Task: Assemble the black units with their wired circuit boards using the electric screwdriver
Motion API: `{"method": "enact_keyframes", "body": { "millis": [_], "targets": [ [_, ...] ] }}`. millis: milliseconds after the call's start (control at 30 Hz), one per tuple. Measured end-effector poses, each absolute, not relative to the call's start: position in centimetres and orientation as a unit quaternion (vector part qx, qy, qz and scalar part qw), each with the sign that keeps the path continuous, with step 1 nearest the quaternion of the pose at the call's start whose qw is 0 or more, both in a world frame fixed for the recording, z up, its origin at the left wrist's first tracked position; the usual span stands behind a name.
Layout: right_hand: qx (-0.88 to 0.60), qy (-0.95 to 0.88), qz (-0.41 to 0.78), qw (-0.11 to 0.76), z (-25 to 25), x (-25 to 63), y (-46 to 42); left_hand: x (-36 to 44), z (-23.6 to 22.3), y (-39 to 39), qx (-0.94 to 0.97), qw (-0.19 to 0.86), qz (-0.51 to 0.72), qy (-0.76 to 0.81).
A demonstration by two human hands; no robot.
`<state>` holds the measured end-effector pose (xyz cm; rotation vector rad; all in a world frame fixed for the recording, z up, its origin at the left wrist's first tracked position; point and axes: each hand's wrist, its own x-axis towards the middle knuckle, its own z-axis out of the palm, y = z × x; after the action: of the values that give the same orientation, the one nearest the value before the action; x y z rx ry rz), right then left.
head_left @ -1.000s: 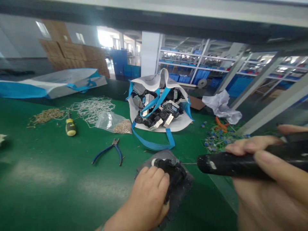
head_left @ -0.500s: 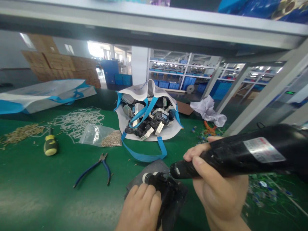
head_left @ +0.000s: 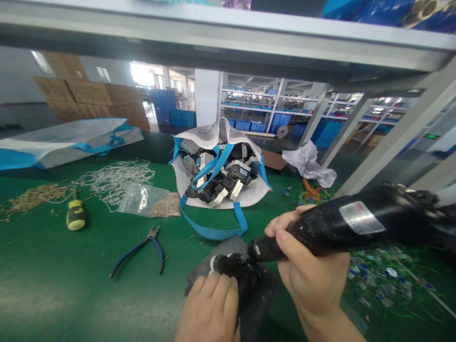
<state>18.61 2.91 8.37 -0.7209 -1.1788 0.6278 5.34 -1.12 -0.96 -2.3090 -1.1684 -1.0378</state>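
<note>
My right hand (head_left: 309, 261) is wrapped round a black electric screwdriver (head_left: 327, 228), which tilts down to the left. Its nose meets or nearly meets a black plastic part (head_left: 245, 280) at the front of the table; the bit's exact contact cannot be made out. My left hand (head_left: 213, 304) is closed over that part, holding it on a dark pad (head_left: 199, 268). A white round end (head_left: 213, 263) shows just above my left fingers. Much of the part is hidden beneath the hand.
Behind stands a white and blue bag (head_left: 249, 199) full of meter-like devices. To the left lie blue-handled pliers (head_left: 155, 242), a yellow screwdriver (head_left: 75, 214), a plastic bag of small brass pieces (head_left: 167, 205) and white cords (head_left: 117, 178). Green-wired seals (head_left: 384, 280) lie right; a shelf (head_left: 221, 42) spans overhead.
My right hand and the electric screwdriver have shifted left, with the tool's rear end swinging inward. My left hand stays on the black part, nearly still.
</note>
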Motion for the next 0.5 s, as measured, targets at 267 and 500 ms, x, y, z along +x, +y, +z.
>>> {"method": "enact_keyframes", "body": {
  "millis": [267, 500],
  "targets": [
    [-0.302, -0.546, 0.304, 0.72, 8.6, 18.4, 2.7, 6.0, -0.2, -3.1, -0.811, 0.261, -0.19, -0.488],
    [-0.303, -0.541, 0.28, 0.733, 9.8, 18.5, 2.0, 6.4, -0.3, -3.4, -0.806, 0.261, -0.16, -0.507]
  ]
}}
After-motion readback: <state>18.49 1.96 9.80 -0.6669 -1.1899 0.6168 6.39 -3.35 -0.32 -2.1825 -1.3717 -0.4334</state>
